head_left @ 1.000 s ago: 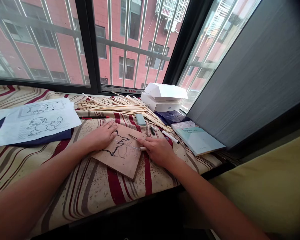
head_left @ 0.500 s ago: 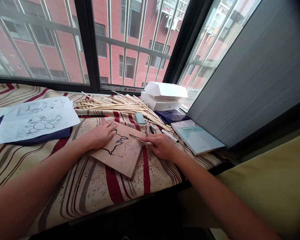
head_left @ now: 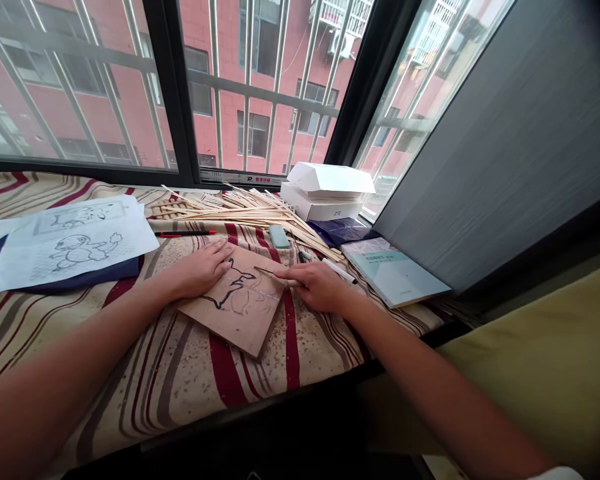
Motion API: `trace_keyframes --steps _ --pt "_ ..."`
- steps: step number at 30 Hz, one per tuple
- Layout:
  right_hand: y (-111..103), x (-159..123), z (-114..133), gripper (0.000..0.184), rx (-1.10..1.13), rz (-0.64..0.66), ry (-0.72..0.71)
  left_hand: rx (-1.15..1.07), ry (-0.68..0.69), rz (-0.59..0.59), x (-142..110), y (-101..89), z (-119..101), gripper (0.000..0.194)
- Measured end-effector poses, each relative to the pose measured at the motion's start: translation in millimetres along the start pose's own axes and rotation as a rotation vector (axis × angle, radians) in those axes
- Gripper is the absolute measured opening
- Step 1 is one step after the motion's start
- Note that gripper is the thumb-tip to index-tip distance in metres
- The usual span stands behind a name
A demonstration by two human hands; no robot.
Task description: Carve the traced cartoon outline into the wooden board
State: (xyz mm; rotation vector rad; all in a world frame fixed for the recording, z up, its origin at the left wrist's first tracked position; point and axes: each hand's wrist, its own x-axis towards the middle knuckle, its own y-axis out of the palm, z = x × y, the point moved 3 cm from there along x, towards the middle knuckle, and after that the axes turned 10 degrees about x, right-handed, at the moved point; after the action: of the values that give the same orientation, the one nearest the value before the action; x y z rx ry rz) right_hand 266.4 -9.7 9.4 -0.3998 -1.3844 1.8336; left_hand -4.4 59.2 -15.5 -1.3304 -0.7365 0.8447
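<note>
A thin brown board [head_left: 240, 313] lies tilted on the striped cloth, with a black-inked cartoon figure and faint cut lines on its face. My left hand [head_left: 201, 270] rests flat on its upper left part, fingers extended, steadying it. My right hand [head_left: 316, 287] sits at the board's right edge, gripping a slim wood-handled carving tool [head_left: 277, 279]. The tool's thin blade reaches over the board's upper right area. Its exact tip is too small to make out.
Printed sheets [head_left: 65, 240] lie left, with a red pen [head_left: 180, 233] beyond. Wooden sticks [head_left: 230, 215], a white ZTE box [head_left: 325, 200], an eraser [head_left: 279, 236], a white marker [head_left: 337, 270] and a book [head_left: 395, 277] lie ahead. Window bars [head_left: 250, 87] stand behind.
My right hand and the carving tool have shifted slightly up and across the board's right edge. The left hand stays on the board, and the view has tilted a little.
</note>
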Motion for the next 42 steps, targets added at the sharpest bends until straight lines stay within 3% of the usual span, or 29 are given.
trace_keyframes --steps 9,13,27,36,42 --pt "-1 0 -3 0.050 0.007 -0.001 -0.029 -0.003 0.021 0.008 -1 -3.4 -1 0.072" --pt "-4 0 2 0.048 -0.020 -0.005 0.025 -0.002 0.031 -0.007 0 -2.8 0 0.072" --pt "-6 -9 37 0.041 -0.033 0.009 0.220 -0.012 0.039 -0.019 1 -1.2 2 0.072" --pt "22 -15 88 0.050 -0.147 -0.035 0.445 0.025 0.012 -0.011 2 2.9 1 0.075" --pt "22 -2 83 0.043 -0.137 -0.062 0.444 0.020 -0.003 -0.038 0 0.6 -2 0.071"
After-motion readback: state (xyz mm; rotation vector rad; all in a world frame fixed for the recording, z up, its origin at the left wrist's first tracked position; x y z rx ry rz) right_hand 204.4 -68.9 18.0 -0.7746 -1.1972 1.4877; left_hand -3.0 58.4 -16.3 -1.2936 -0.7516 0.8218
